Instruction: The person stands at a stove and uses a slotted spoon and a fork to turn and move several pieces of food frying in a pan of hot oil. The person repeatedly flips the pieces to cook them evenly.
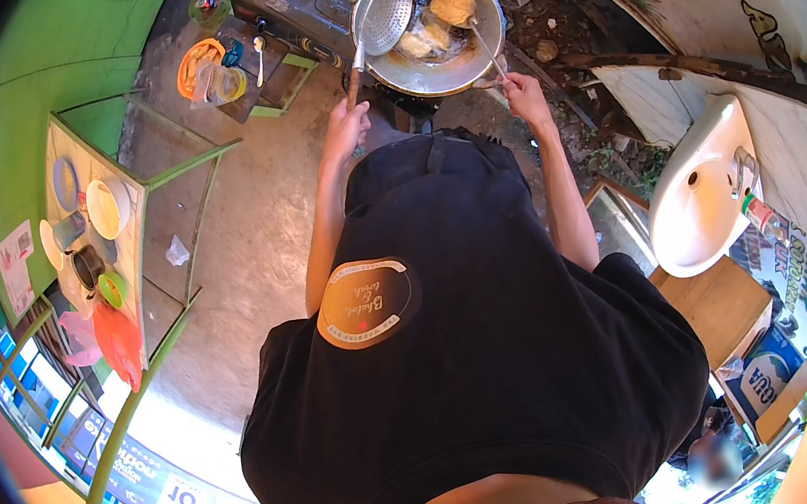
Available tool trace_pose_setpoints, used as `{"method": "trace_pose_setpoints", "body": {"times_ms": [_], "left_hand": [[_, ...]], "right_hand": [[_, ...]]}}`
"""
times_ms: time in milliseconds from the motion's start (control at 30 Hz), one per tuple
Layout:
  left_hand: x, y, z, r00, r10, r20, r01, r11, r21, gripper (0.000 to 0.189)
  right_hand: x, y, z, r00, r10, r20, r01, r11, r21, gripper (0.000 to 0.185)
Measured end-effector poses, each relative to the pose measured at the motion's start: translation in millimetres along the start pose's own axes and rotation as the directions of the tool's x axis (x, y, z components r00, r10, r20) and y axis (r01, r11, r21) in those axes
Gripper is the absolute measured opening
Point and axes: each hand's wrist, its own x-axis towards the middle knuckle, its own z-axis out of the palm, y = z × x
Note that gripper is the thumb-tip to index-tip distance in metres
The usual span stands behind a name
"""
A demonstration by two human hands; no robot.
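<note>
A wide metal wok (461,78) with oil and frying food stands on a gas stove (305,7). My left hand (345,129) is closed around the wooden handle of a perforated skimmer (385,12), whose round bowl hangs over the wok's left side. My right hand (526,97) grips the thin handle of a metal utensil (488,49); its head is hidden beneath or behind a golden-brown fried piece (452,5) at the wok's upper right. Paler pieces (423,39) lie in the bubbling oil just below and left of that piece.
Left of the stove, a low stand holds an orange container (199,65) of food, a clear tub (229,84) and a spoon (259,58). A table (140,261) with bowls and cups stands farther left. At the right are a washbasin (698,193) and a wooden surface (712,305).
</note>
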Motion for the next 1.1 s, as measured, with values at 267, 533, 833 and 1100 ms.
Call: {"method": "trace_pose_setpoints", "body": {"times_ms": [267, 533, 833, 1100], "left_hand": [[5.2, -13.3, -5.6, 0.980, 0.144, -0.141, -0.101, 0.957, 0.271, 0.016], [-5.3, 7.5, -1.4, 0.998, 0.056, -0.004, -0.056, 0.998, 0.014, 0.016], [-0.8, 6.0, -9.3, 0.999, 0.029, -0.022, -0.026, 0.990, 0.136, 0.016], [1.6, -15.9, -15.2, 0.951, 0.271, -0.149, -0.191, 0.893, 0.407, 0.016]], "right_hand": [[3.0, 5.3, 3.9, 0.947, -0.273, -0.172, 0.219, 0.935, -0.279, 0.023], [-6.9, -3.4, -3.4, 0.965, -0.208, -0.162, 0.175, 0.965, -0.196, 0.025], [0.5, 3.3, -1.4, 0.994, 0.061, 0.091, -0.077, 0.980, 0.182, 0.023], [21.3, 35.3, 10.1, 0.910, -0.385, -0.155, 0.327, 0.894, -0.307, 0.023]]}}
